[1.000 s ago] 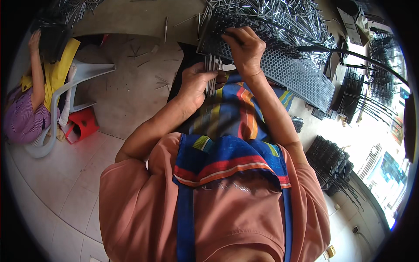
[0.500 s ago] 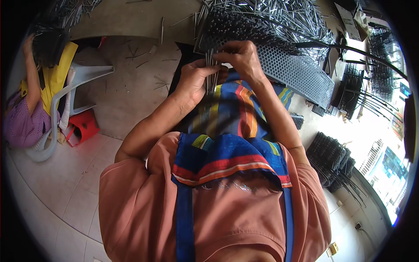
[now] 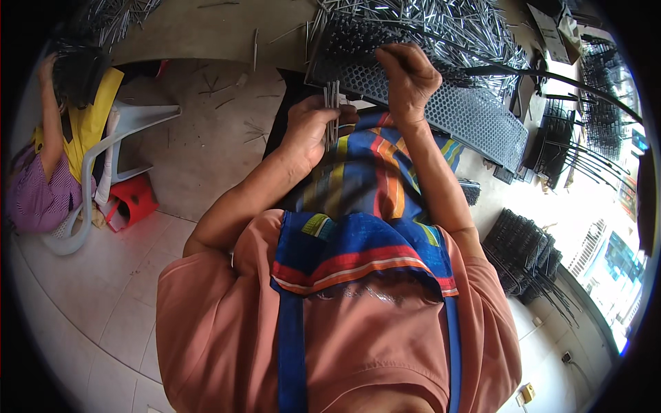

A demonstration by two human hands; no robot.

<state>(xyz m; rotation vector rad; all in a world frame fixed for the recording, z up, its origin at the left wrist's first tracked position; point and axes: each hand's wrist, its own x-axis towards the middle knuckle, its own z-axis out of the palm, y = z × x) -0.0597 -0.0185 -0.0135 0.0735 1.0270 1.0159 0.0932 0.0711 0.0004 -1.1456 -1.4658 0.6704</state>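
Right hand (image 3: 413,79) back over tray (image 3: 475,120) — pinched, contents unclear — left hand (image 3: 308,126) around rods (image 3: 330,94), long axis trayward.

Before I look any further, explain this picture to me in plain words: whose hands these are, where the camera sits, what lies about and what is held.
There is no machine here; a person works with two bare hands. The camera is worn on that person's head and looks down, so the apron shows below, and its wide lens bends straight edges.

The left hand grips a small bundle of thin rods. The right hand appears over a dark board full of holes, its fingers drawn together; whether they hold anything, I cannot tell. Beyond the board is a shiny heap of rods, and a few strays lie on the brown surface.

At the left, another person is by a pale chair.
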